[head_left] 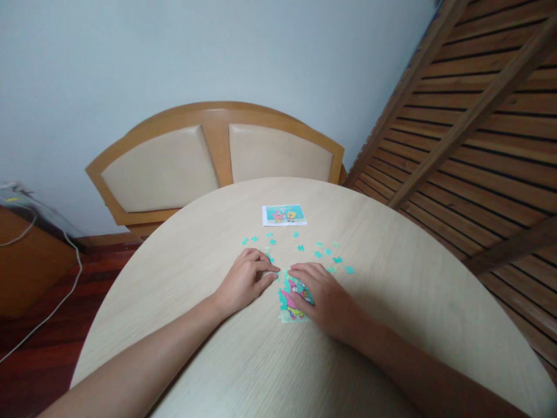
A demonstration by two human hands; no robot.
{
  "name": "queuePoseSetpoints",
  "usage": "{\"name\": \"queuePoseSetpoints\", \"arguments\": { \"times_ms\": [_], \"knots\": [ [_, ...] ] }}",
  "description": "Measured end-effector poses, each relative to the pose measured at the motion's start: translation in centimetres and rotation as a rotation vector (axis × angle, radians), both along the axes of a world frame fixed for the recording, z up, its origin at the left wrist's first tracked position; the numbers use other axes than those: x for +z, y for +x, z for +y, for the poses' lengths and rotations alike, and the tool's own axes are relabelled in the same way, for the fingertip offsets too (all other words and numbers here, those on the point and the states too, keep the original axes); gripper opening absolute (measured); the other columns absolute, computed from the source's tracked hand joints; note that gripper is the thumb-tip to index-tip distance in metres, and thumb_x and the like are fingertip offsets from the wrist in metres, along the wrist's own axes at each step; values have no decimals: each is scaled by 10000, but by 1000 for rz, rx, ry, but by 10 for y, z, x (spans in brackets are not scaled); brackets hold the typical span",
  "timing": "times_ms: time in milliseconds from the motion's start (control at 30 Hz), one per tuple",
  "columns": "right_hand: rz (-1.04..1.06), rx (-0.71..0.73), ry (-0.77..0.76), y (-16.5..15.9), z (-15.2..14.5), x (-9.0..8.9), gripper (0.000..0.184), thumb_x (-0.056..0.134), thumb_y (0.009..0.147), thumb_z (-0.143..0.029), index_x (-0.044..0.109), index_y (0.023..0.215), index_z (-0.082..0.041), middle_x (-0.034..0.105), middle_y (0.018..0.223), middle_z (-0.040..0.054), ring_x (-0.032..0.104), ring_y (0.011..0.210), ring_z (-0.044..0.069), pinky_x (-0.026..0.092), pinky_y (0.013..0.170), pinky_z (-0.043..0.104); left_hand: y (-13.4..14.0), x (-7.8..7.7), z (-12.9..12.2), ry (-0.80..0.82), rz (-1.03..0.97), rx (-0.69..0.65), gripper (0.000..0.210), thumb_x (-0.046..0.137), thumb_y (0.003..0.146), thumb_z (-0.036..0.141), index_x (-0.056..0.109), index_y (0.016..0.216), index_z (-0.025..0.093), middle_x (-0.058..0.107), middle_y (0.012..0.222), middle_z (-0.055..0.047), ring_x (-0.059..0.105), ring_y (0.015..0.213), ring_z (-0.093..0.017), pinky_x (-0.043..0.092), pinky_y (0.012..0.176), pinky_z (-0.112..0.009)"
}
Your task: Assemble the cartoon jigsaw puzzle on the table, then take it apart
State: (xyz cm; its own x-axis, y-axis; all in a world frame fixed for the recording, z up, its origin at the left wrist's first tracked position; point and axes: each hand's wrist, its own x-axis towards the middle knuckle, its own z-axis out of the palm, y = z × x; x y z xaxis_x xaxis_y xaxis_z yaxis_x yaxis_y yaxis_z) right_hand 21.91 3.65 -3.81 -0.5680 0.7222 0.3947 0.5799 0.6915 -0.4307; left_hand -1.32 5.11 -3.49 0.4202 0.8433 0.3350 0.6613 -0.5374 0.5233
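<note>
Right hand [324, 295] (palm down) arches over puzzle [287, 307]; left hand [244, 280] points inward.

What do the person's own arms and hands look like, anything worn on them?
The left hand and right hand wear no gloves, and no rings can be made out. The left forearm and right forearm are bare as far as the picture shows: no sleeves, watch or bracelet in view.

The table [413, 278] has a curved edge and a pale wood-grain top. On it lies a picture card [285, 215] toward the far edge. Nearer, small turquoise puzzle pieces [337, 260] are scattered, and a partly joined puzzle [289, 301] lies nearest.
</note>
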Motion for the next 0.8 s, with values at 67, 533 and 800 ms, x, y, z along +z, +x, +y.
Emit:
{"name": "queuePoseSetpoints", "arguments": {
  "times_ms": [67, 533, 800],
  "knots": [
    [-5, 0, 0, 0, 0, 0, 341, 689, 869, -203, 637, 1196, -119, 667, 1204, 148, 590, 1126, 287, 509, 997, 483, 0, 0, 0, -1, -7, -1, 142, 691, 910, 255, 767, 1030, 259, 653, 991, -56, 557, 1018, -239, 440, 933, -408],
    [-9, -6, 3, 0, 1, 0, 350, 696, 860, -201, 642, 1197, -124, 669, 1201, 148, 591, 1119, 289, 514, 986, 487, 8, -5, -2, -32, -40, 46, 138, 723, 833, 136, 670, 943, 200, 627, 1081, -73, 504, 1139, -272, 388, 1036, -484],
    [-4, -11, -6, -1, 1, 1, 314, 685, 871, -204, 653, 1178, -150, 669, 1194, 140, 594, 1112, 290, 515, 979, 483, 6, -2, -7, -15, -72, -66, 119, 697, 868, 167, 653, 966, 219, 627, 1112, -70, 459, 1234, -274, 379, 1089, -479]
  ]
}}
